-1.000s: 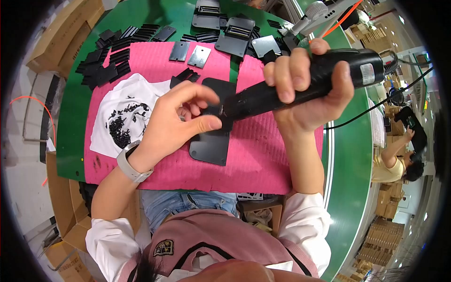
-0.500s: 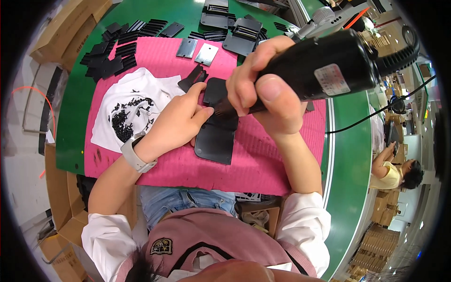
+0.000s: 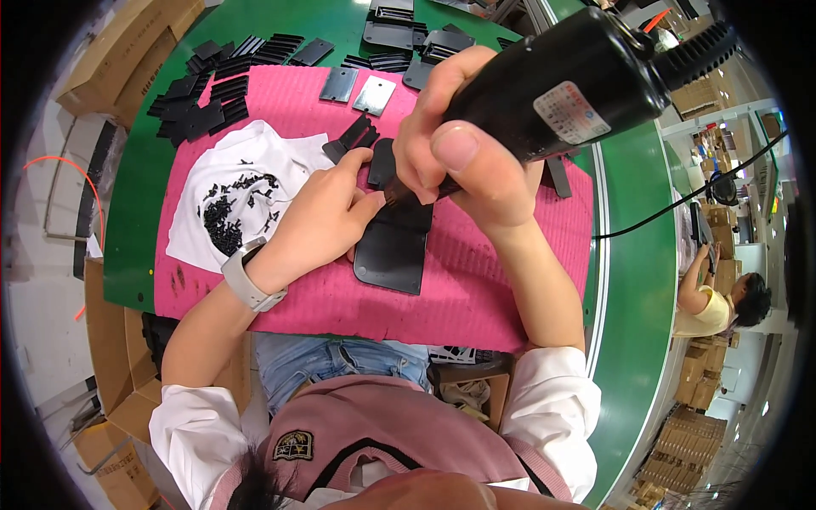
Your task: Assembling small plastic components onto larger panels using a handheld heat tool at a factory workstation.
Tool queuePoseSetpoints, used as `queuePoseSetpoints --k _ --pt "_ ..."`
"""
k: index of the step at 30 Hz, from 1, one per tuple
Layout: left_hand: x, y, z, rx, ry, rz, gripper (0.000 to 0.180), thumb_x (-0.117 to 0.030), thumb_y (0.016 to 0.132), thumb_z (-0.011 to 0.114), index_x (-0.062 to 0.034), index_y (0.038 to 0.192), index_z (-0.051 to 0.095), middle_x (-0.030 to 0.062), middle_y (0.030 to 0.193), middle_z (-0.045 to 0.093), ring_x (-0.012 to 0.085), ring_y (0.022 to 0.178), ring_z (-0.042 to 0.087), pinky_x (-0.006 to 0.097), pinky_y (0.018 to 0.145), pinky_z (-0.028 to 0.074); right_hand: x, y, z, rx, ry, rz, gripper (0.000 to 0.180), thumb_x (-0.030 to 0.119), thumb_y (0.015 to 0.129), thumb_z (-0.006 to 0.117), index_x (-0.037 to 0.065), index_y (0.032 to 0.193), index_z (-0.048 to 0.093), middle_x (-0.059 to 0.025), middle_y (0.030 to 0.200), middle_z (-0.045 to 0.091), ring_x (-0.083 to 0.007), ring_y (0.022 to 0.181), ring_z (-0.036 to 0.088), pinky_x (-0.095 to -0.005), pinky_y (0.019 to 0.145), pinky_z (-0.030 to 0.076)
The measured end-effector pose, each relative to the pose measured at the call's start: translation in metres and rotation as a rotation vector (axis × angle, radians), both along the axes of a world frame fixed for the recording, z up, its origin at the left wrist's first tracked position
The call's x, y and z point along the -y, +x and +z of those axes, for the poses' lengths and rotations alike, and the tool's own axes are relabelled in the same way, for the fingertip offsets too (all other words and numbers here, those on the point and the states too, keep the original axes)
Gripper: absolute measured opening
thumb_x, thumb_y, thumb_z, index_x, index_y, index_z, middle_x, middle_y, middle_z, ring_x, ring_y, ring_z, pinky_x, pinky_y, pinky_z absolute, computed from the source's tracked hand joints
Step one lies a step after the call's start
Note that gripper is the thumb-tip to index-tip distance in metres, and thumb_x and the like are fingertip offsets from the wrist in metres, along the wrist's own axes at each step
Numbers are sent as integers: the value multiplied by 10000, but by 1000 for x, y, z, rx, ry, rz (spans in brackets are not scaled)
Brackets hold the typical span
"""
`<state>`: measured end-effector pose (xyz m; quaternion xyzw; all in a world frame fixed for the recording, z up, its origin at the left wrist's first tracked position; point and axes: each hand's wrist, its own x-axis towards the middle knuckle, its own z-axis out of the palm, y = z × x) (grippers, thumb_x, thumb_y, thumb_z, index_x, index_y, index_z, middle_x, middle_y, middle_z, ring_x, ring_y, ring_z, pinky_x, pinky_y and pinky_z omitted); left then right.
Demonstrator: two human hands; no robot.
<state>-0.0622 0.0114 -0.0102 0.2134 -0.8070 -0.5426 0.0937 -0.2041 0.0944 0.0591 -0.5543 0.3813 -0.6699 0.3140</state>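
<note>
My right hand [image 3: 476, 153] is wrapped round a black electric screwdriver [image 3: 544, 85], held slanted with its bit end pointing down to the left. That end meets a black plastic plate assembly [image 3: 391, 259] lying on the pink mat; the hand and tool hide the exact contact. My left hand [image 3: 319, 221], with a pale watch on its wrist, grips the assembly's left edge, thumb and index finger near the bit. Just beyond its index finger lies a black slotted bracket [image 3: 353, 136]. A white cloth [image 3: 191, 229] with a heap of small black screws [image 3: 223, 225] lies to its left.
Black slotted parts [image 3: 200, 119] pile up at the far left, with more black assemblies [image 3: 391, 36] at the far side. Two metal plates [image 3: 374, 95] lie on the pink mat [image 3: 476, 297]. The tool's black cable [image 3: 646, 225] crosses the green table's right side. Another person [image 3: 714, 306] sits beyond.
The screwdriver's rear end has swung up and slightly left, with my right hand shifting a little left. My left hand and the black assembly stay nearly in place.
</note>
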Motion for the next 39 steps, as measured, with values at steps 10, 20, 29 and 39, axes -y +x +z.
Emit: queuePoseSetpoints --k 10,20,29,39 --pt "2 -1 -8 -87 -91 2 461 -78 830 552 154 1202 410 208 612 616 294 513 621 378 542 476 0 4 0 10 20 -9 355 228 800 665 21 992 450 -60 580 493 -135 435 447 -263 403 384" --pt "3 -3 -7 -27 65 -7 436 -120 851 576 85 1194 403 165 602 617 238 447 591 341 488 455 -14 7 0 -35 -18 -35 382 235 794 683 12 1007 458 -52 584 509 -132 441 467 -261 411 393" --pt "-20 28 1 -222 65 -32 664 -41 726 704 -30 1286 349 73 770 534 141 660 563 274 564 448 -147 -69 -4 -95 597 -878 528 96 811 649 -11 1263 398 -43 791 542 -125 660 544 -239 608 447" --pt "-34 35 50 -688 -564 -88 252 88 658 646 4 889 590 99 739 591 246 621 547 311 541 461 -101 -10 17 -1215 286 -479 696 306 633 782 29 1220 531 -154 1136 568 -318 1038 556 -368 816 480"
